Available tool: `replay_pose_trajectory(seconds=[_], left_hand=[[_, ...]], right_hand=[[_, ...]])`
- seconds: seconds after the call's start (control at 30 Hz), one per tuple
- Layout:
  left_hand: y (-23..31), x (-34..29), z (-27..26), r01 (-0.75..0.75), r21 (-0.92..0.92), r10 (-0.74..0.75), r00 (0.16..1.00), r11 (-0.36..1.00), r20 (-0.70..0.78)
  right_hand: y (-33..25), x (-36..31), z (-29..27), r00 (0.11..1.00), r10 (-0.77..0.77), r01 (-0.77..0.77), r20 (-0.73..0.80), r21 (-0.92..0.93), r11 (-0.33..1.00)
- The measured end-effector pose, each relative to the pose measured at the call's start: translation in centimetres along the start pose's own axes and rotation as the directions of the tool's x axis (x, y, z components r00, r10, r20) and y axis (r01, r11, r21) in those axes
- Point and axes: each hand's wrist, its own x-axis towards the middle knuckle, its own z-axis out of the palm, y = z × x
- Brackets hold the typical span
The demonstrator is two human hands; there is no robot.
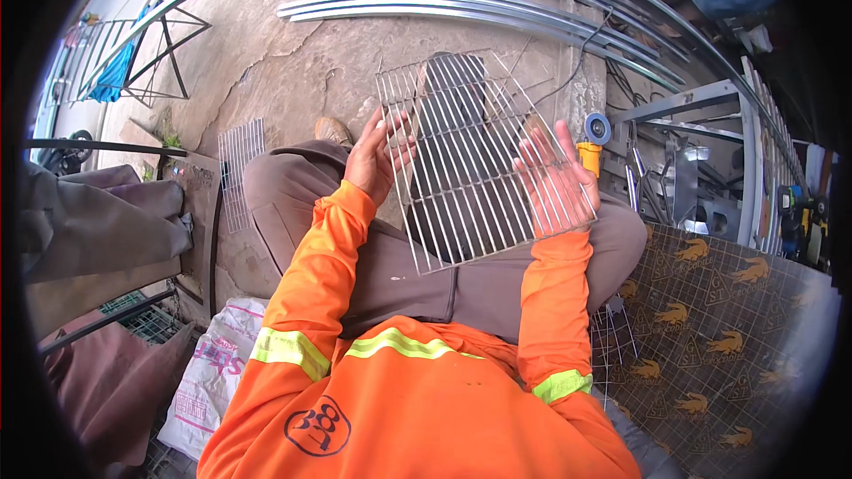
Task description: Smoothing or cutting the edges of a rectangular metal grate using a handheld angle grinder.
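Note:
A wire rack [475,168] of thin parallel rods, crossed by a few darker wires, is held tilted above my lap. My left hand [380,155] holds its left edge, with the fingers bent against the rods. On the opposite side my right hand [557,179] supports the rack from beneath. Its fingers are stretched out behind the rods and its thumb is up near the edge. Through the gaps a dark, flat-topped block [454,93] shows between my legs; most of its lower part is hidden.
Long shiny metal bars [426,7] lie across the concrete floor ahead. An angle grinder [593,137] with a yellow body is beyond my right knee. Another wire rack [241,173] lies left, a white sack [213,377] beside me, a patterned dark board [710,346] at right.

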Motion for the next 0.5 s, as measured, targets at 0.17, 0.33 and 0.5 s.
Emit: replay_pose_trajectory(seconds=[0.17,0.33,0.5], left_hand=[[1.3,-0.7,-0.1,0.101,0.117,-0.125,0.969,0.988,0.214],[-0.5,-1.4,1.0,0.072,-0.103,-0.058,0.989,0.992,0.137],[-0.2,-1.6,1.7,0.069,-0.126,-0.052,0.990,0.990,0.130]], right_hand=[[1.8,-3.5,6.0,0.944,-0.017,-0.084,-0.328,-0.292,0.953],[4.9,-2.0,9.3,0.818,-0.123,-0.196,-0.562,-0.473,0.859],[4.6,-1.0,10.6,0.833,-0.249,-0.182,-0.495,-0.669,0.721]])
